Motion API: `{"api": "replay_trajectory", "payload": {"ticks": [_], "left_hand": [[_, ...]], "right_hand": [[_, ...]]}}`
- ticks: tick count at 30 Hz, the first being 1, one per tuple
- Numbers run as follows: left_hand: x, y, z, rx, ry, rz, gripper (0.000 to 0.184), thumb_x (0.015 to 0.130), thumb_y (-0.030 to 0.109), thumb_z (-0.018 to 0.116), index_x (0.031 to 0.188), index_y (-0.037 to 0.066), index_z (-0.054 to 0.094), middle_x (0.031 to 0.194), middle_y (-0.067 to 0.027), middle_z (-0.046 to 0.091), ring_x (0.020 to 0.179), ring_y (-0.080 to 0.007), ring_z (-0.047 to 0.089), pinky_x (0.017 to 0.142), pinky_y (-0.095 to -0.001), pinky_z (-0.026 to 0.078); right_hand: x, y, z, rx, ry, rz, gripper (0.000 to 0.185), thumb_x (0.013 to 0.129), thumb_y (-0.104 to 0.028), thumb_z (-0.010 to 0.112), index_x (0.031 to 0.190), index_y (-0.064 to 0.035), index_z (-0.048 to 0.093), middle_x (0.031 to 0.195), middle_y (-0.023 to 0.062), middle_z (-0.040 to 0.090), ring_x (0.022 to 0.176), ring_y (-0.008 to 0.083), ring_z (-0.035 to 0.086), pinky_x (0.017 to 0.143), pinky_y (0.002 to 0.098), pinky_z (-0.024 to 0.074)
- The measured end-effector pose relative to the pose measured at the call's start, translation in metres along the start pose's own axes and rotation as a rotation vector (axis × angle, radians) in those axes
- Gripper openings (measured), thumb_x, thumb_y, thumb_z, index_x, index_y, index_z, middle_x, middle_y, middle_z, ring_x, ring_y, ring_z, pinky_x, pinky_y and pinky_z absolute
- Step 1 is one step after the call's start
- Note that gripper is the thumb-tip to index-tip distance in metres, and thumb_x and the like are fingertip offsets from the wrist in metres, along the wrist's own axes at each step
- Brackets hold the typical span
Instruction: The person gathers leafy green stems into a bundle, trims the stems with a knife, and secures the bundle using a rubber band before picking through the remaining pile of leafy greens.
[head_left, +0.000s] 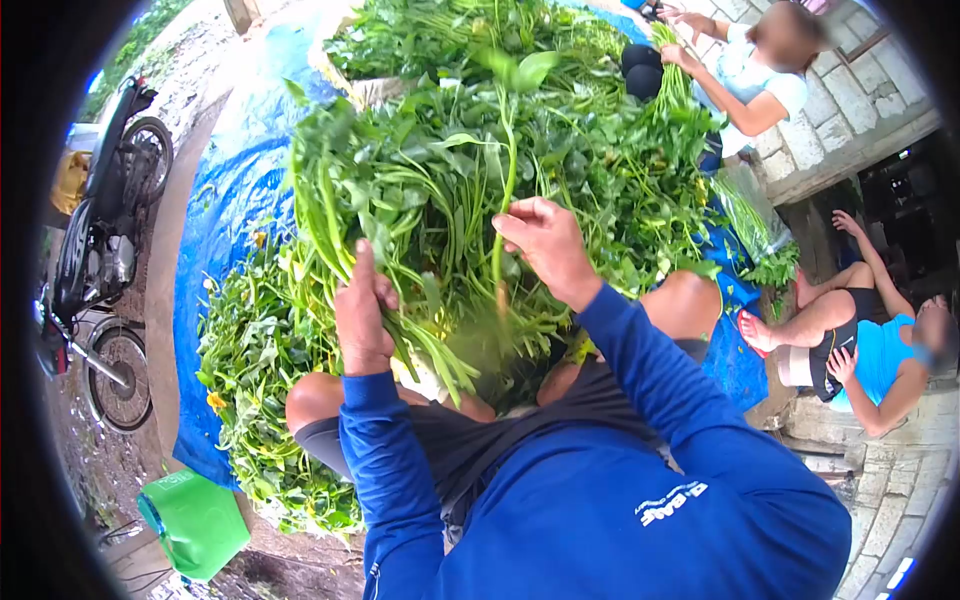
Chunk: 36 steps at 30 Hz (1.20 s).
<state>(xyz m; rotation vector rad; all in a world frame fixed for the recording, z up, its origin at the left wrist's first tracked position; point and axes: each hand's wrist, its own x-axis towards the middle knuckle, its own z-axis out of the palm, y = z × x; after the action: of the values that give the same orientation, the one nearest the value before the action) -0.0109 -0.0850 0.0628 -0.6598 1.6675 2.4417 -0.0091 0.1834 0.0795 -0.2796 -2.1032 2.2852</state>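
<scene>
My left hand point(365, 305) is closed round a bundle of long green stems point(325, 215), whose leafy tops point up and whose cut ends stick out below the palm. A single leafy stem point(509, 165) stands nearly upright in my right hand point(545, 240), pinched between thumb and fingers; its lower end is blurred. Both hands are above a big heap of leafy greens point(430, 140) in front of my bent knees. The two hands are apart.
A blue tarp point(225, 190) lies under the heap. At the left are a motorcycle point(105, 240) and a green container point(200, 525). One person point(745, 85) at the upper right holds greens; another person point(880, 360) sits at the right. A plastic bag of greens point(750, 225) lies between them and the heap.
</scene>
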Motion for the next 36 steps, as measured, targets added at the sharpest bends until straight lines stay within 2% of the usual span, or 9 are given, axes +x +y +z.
{"api": "replay_trajectory", "payload": {"ticks": [4,13,22,27,29,30,33,34,36], "left_hand": [[-0.004,-0.014,0.016,-0.097,-0.105,0.022,0.04,0.1,0.045,0.081,0.094,0.013,0.057,0.062,0.0031,0.05,0.049,-0.0095,0.05,0.047,-0.0257,0.042],[-0.012,-0.032,0.021,-0.08,-0.067,-0.028,0.042,0.1,0.048,0.08,0.091,0.013,0.059,0.064,0.0026,0.051,0.051,-0.0108,0.05,0.049,-0.0276,0.044],[-0.013,-0.068,0.016,-0.187,-0.056,-0.135,0.046,0.101,0.054,0.077,0.084,0.017,0.054,0.068,0.0033,0.048,0.057,-0.0113,0.051,0.054,-0.0283,0.047],[-0.007,-0.092,0.014,-0.224,-0.099,-0.185,0.058,0.1,0.063,0.074,0.083,0.008,0.064,0.071,-0.0023,0.059,0.062,-0.0126,0.055,0.057,-0.0294,0.044],[-0.006,-0.097,0.021,-0.268,-0.043,-0.186,0.055,0.099,0.061,0.076,0.087,0.008,0.068,0.082,-0.002,0.064,0.068,-0.0132,0.058,0.061,-0.0318,0.048],[-0.005,-0.096,0.021,-0.218,-0.06,-0.16,0.051,0.1,0.058,0.076,0.095,0.008,0.067,0.084,-0.0038,0.066,0.071,-0.0152,0.062,0.063,-0.033,0.053],[0.016,-0.118,0.004,-0.194,-0.003,-0.164,0.039,0.101,0.046,0.079,0.1,0.01,0.066,0.082,-0.0037,0.064,0.068,-0.0153,0.063,0.062,-0.0326,0.055],[-0.002,-0.091,0.014,-0.314,0.019,-0.155,0.038,0.101,0.046,0.079,0.095,0.012,0.063,0.079,-0.0018,0.06,0.065,-0.0137,0.057,0.058,-0.0308,0.05],[0.012,-0.099,0.006,-0.296,0.059,-0.122,0.039,0.101,0.047,0.079,0.093,0.013,0.061,0.079,-0.0002,0.055,0.066,-0.0125,0.053,0.056,-0.0292,0.046]], "right_hand": [[-0.002,-0.013,-0.01,-0.027,-0.068,0.026,0.024,0.101,-0.017,0.081,0.118,-0.0025,0.072,0.096,0.0016,0.074,0.078,0.0074,0.068,0.063,0.0236,0.0513],[-0.02,-0.016,-0.011,0.024,-0.186,0.06,0.038,0.101,-0.006,0.076,0.136,0.0051,0.068,0.114,0.0065,0.074,0.095,0.0098,0.068,0.083,0.0259,0.0561],[-0.024,-0.014,0.012,-0.391,-0.044,-0.35,0.024,0.1,-0.007,0.073,0.122,0.0033,0.078,0.103,0.0125,0.079,0.083,0.0141,0.071,0.075,0.0284,0.0571],[-0.029,0.042,0.045,-0.208,-0.374,0.12,0.03,0.099,-0.005,0.073,0.126,0.0073,0.076,0.098,0.0102,0.079,0.08,0.0107,0.069,0.073,0.0276,0.056],[-0.038,0.061,0.055,-0.178,-0.372,0.176,0.029,0.102,-0.008,0.072,0.128,0.0057,0.076,0.108,0.0085,0.08,0.08,0.0088,0.067,0.075,0.0268,0.0565],[-0.045,0.052,0.061,-0.188,-0.365,0.227,0.03,0.103,-0.01,0.07,0.129,0.0028,0.077,0.105,0.0083,0.079,0.087,0.0145,0.069,0.085,0.0298,0.0573],[-0.07,0.087,0.073,-0.433,-0.238,-0.179,0.032,0.105,-0.014,0.068,0.133,-0.0019,0.076,0.113,0.0106,0.074,0.103,0.0224,0.069,0.097,0.0337,0.0552],[-0.086,0.087,0.08,-0.482,-0.207,-0.145,0.036,0.105,-0.017,0.067,0.138,-0.0054,0.074,0.124,0.0143,0.065,0.117,0.0287,0.065,0.106,0.0367,0.0518],[-0.093,0.102,0.089,-0.392,-0.19,-0.311,0.039,0.104,-0.014,0.068,0.142,-0.0036,0.071,0.129,0.0166,0.06,0.116,0.0294,0.064,0.103,0.037,0.0528]]}}
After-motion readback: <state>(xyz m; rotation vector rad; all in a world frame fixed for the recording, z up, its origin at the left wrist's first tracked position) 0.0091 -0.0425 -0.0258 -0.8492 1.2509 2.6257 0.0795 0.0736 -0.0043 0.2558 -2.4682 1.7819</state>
